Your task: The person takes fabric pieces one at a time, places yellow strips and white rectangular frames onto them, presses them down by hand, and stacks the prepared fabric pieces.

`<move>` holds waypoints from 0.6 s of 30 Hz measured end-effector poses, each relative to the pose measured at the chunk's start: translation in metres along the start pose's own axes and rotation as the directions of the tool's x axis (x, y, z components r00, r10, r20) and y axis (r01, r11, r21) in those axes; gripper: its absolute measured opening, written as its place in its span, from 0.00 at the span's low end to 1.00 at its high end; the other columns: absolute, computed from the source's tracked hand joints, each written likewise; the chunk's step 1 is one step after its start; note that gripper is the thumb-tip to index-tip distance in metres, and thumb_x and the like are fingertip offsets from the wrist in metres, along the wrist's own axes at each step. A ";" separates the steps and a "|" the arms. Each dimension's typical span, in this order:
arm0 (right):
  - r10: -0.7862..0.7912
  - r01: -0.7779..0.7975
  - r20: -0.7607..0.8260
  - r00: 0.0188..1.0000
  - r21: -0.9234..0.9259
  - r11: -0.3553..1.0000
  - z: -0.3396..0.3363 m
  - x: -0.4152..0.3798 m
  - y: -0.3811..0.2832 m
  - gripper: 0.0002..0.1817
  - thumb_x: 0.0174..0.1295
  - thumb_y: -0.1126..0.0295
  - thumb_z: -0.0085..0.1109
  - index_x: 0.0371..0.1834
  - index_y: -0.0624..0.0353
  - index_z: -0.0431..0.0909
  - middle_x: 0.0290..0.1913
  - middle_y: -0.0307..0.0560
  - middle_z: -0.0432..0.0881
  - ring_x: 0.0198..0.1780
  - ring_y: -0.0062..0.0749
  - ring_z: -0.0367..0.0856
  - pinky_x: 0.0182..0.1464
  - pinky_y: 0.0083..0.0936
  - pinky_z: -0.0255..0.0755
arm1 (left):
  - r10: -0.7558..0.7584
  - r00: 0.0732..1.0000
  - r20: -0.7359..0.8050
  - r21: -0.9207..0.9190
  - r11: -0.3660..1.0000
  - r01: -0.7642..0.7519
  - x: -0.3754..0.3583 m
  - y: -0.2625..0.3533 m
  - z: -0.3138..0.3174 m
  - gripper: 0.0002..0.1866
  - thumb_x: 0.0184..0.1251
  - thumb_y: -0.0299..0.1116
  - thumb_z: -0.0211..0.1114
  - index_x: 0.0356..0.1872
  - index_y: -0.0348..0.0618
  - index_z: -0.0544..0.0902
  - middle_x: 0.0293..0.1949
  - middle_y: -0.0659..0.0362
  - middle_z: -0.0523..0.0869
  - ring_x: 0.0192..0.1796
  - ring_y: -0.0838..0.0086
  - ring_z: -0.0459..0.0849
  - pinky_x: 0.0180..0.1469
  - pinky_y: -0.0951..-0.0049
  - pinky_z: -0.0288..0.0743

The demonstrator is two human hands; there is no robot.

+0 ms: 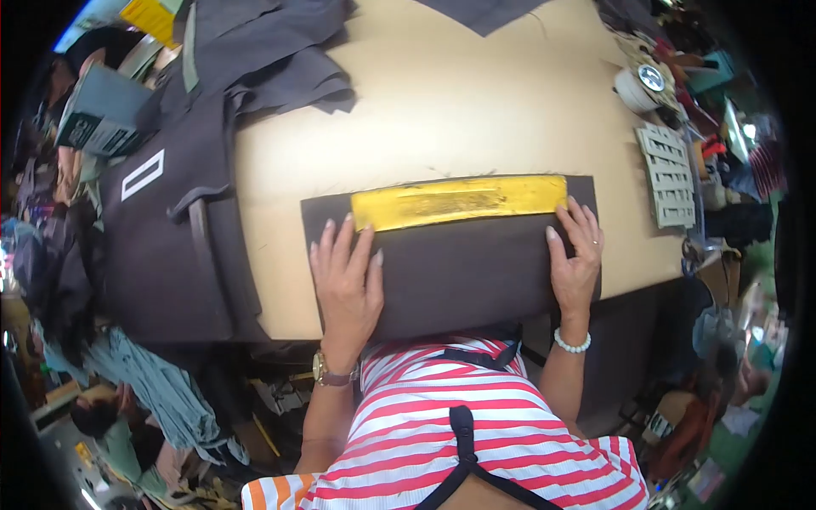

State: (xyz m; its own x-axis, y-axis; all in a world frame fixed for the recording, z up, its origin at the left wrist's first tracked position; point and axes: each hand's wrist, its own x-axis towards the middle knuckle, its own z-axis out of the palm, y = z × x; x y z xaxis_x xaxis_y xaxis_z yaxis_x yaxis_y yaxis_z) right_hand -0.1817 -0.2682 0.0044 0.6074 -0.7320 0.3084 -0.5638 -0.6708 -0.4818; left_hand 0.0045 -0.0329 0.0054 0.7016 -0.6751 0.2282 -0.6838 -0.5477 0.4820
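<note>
A yellow strip (pixel 433 203), worn and dark in the middle, lies flat along the upper edge of a dark fabric panel (pixel 463 276). My left hand (pixel 347 276) rests on the panel with its fingers stretched out, their tips at the strip's left end. At the strip's right end, my right hand (pixel 578 251) lies with fingers spread; its fingertips touch the strip's corner and the thumb is on the fabric. Neither hand is gripping anything. Loose threads show along the panel's top edge.
On the left are a stack of dark fabric (pixel 161 263), a dark hammer-shaped tool (pixel 201 238) and a white rectangular frame (pixel 142 175). A box (pixel 106 110) stands behind them. To the right sit a white spool (pixel 636 89) and a pale slotted rack (pixel 667 177). The tan table (pixel 476 119) ends near my body.
</note>
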 end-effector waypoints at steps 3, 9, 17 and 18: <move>0.011 -0.011 0.021 1.000 -0.019 1.000 -0.001 0.000 -0.002 0.18 0.59 0.69 0.61 0.54 0.58 0.81 0.62 0.48 0.77 0.67 0.50 0.66 0.70 0.43 0.52 | -0.018 1.000 -0.004 -0.011 1.000 0.018 0.000 0.001 0.000 0.20 0.65 0.28 0.60 0.58 0.40 0.78 0.64 0.49 0.74 0.70 0.50 0.64 0.71 0.50 0.52; 0.014 -0.013 0.025 1.000 -0.025 1.000 0.000 0.000 -0.004 0.18 0.60 0.69 0.61 0.54 0.58 0.80 0.62 0.48 0.77 0.67 0.49 0.66 0.70 0.42 0.52 | -0.018 1.000 -0.006 -0.013 1.000 0.018 -0.001 0.000 0.000 0.20 0.65 0.28 0.60 0.59 0.41 0.78 0.64 0.50 0.73 0.70 0.51 0.64 0.71 0.49 0.51; -0.051 0.049 -0.038 0.998 -0.064 0.997 0.002 0.000 -0.001 0.17 0.56 0.68 0.63 0.50 0.59 0.81 0.59 0.49 0.78 0.63 0.51 0.69 0.67 0.45 0.55 | 0.041 0.999 0.015 0.144 0.989 -0.043 0.002 0.005 0.000 0.19 0.65 0.30 0.58 0.57 0.39 0.78 0.66 0.50 0.71 0.71 0.49 0.61 0.69 0.45 0.53; -0.071 0.067 -0.048 0.996 -0.093 0.993 0.003 0.002 -0.004 0.16 0.56 0.68 0.64 0.48 0.60 0.82 0.59 0.49 0.78 0.63 0.51 0.70 0.66 0.47 0.56 | 0.068 0.998 0.017 0.203 0.977 -0.070 0.003 0.007 0.000 0.19 0.65 0.31 0.58 0.57 0.39 0.78 0.66 0.50 0.70 0.72 0.49 0.60 0.68 0.42 0.53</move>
State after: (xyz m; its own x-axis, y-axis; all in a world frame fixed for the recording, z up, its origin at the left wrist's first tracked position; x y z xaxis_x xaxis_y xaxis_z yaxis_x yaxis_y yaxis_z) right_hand -0.1770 -0.2666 0.0046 0.6183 -0.6871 0.3815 -0.5718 -0.7263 -0.3814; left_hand 0.0016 -0.0389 0.0101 0.6500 -0.7188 0.2465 -0.7576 -0.5881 0.2832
